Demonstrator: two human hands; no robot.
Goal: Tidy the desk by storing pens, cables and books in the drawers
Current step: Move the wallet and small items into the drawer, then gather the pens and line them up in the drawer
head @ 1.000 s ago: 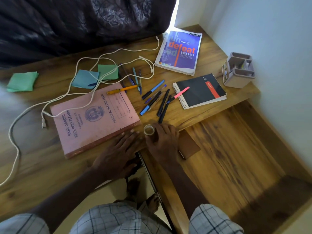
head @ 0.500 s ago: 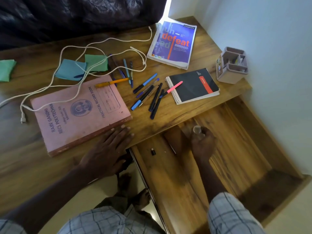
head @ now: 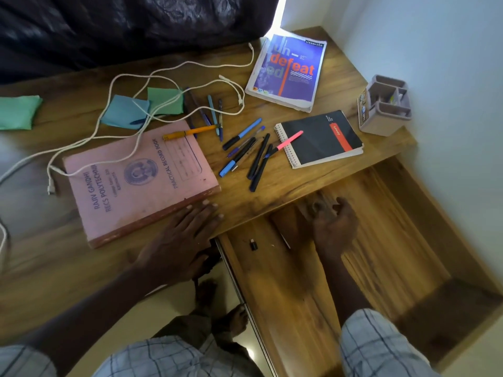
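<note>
My left hand (head: 185, 240) lies flat on the desk, fingertips touching the lower edge of the pink record book (head: 136, 180). My right hand (head: 334, 229), blurred, reaches into the back of the open wooden drawer (head: 394, 240). A small tape roll (head: 317, 206) sits at its fingertips, with the thumb spread away from it. Several pens (head: 245, 151) lie loose mid-desk, an orange pen (head: 190, 131) rests on the pink book, and a pink pen (head: 291, 138) on the black spiral notebook (head: 321, 137). A white cable (head: 130, 104) loops across the desk. A blue book (head: 288, 69) lies at the back.
A grey desk organiser (head: 385, 104) stands at the right edge by the wall. Folded cloths (head: 125, 111) (head: 17, 112) lie at the left. A tiny black item (head: 253, 244) lies in the drawer. Dark fabric hangs behind the desk.
My right hand carried the tape roll from the desk edge into the drawer, reached further back and loosened its fingers. The left hand stayed by the pink book.
</note>
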